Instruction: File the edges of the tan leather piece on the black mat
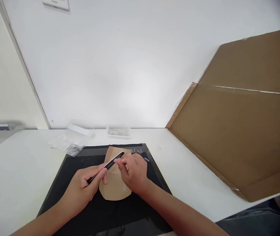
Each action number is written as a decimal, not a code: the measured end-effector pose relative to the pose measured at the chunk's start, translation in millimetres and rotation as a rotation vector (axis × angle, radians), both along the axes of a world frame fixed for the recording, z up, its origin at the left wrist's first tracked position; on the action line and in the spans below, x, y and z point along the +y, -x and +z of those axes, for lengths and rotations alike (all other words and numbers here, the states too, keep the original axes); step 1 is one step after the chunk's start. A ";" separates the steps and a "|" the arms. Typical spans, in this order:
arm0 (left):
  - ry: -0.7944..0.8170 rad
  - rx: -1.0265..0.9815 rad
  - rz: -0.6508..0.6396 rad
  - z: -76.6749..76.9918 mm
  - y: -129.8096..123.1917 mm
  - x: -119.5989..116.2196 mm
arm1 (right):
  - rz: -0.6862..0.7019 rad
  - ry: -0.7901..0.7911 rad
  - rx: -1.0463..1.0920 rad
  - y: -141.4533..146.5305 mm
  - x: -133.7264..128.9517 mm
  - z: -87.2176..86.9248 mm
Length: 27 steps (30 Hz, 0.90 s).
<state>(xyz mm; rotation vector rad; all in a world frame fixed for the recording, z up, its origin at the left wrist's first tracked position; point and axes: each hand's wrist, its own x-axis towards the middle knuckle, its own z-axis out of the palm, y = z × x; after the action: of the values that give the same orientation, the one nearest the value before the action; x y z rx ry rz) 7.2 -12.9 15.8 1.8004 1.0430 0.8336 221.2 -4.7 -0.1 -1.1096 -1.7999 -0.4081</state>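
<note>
My left hand (pixel 85 183) is wrapped round a slim black strip with a pale edge (pixel 110 163), which looks like a nail file. The strip slants up to the right, its far end free. Close to that end is my right hand (pixel 135 170), its fingers curled and pinched together; whatever they hold is too small to make out. Below both hands lies a tan, smooth-surfaced piece (pixel 116 191) with a rounded near edge and a faint triangular outline on it. It rests on a black mat (pixel 120 216).
Several small clear pieces (pixel 146 159) lie at the mat's far right corner. Behind stands a clear plastic box (pixel 118 132). Crumpled clear plastic (pixel 66 142) and a small clear case (pixel 74 149) are at the back left. A large cardboard sheet (pixel 235 131) leans on the right.
</note>
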 end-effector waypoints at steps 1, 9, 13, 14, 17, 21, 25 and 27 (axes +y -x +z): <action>0.002 -0.003 0.007 0.2 0.1 0.0 | -0.012 -0.002 0.017 0.0 0.4 0.3; 0.034 0.000 0.015 -0.6 1.5 -0.4 | -0.024 0.007 0.019 0.1 0.6 0.9; 0.029 -0.005 0.015 -0.5 1.8 -0.3 | 0.006 0.050 0.010 2.0 -2.2 4.5; 0.024 -0.005 0.016 -0.6 1.8 0.0 | 0.005 0.057 0.005 2.1 -2.6 5.5; 0.012 -0.008 0.022 -1.3 1.8 0.6 | -0.061 0.074 0.031 0.0 -1.9 7.1; 0.012 -0.003 0.011 -2.7 2.2 0.7 | -0.025 0.100 0.045 -3.5 -0.7 5.1; 0.021 0.005 0.010 -1.8 2.4 0.1 | -0.013 0.090 0.050 -7.0 0.4 5.4; 0.027 0.004 0.010 -0.6 2.5 -0.3 | -0.057 0.090 0.058 -9.9 2.2 6.2</action>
<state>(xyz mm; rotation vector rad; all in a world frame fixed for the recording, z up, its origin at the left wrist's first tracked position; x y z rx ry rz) 4.8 -13.2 15.2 1.7763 1.0615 0.8180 231.1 -2.5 6.1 -1.2246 -1.7531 -0.3278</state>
